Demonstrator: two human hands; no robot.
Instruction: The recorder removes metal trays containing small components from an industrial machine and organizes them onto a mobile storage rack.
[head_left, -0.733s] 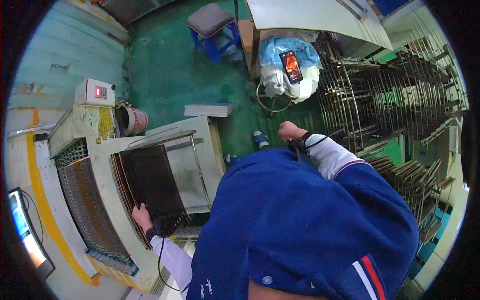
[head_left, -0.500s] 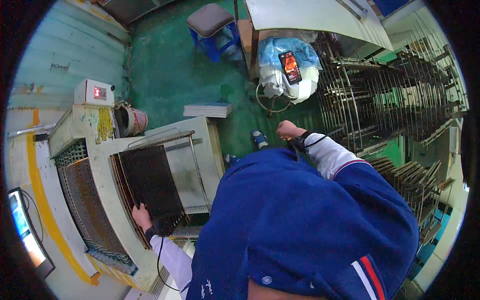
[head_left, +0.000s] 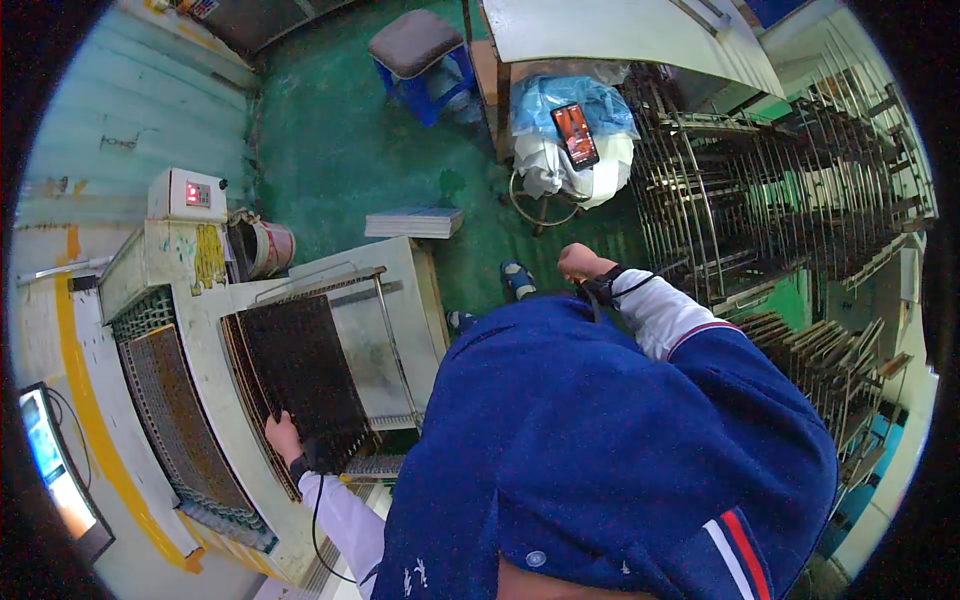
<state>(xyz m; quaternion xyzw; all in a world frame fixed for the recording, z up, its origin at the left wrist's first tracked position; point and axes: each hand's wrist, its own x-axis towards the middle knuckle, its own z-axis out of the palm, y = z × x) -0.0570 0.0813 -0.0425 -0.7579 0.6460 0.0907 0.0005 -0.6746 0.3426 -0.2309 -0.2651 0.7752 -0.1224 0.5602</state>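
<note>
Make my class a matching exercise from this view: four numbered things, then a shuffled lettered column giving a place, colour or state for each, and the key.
1. left hand
2. smartphone
3. stool
4. right hand

A. grey on top, blue below
B. curled, above the green floor
C. at the dark panels
D. on the blue-and-white bundle

Pairs: 1-C, 2-D, 3-A, 4-B

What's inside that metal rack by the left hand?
Dark, flat panels sit in the metal rack, the left hand at their edges. One broad panel face covers most of the others; what's underneath can't be seen.
</note>
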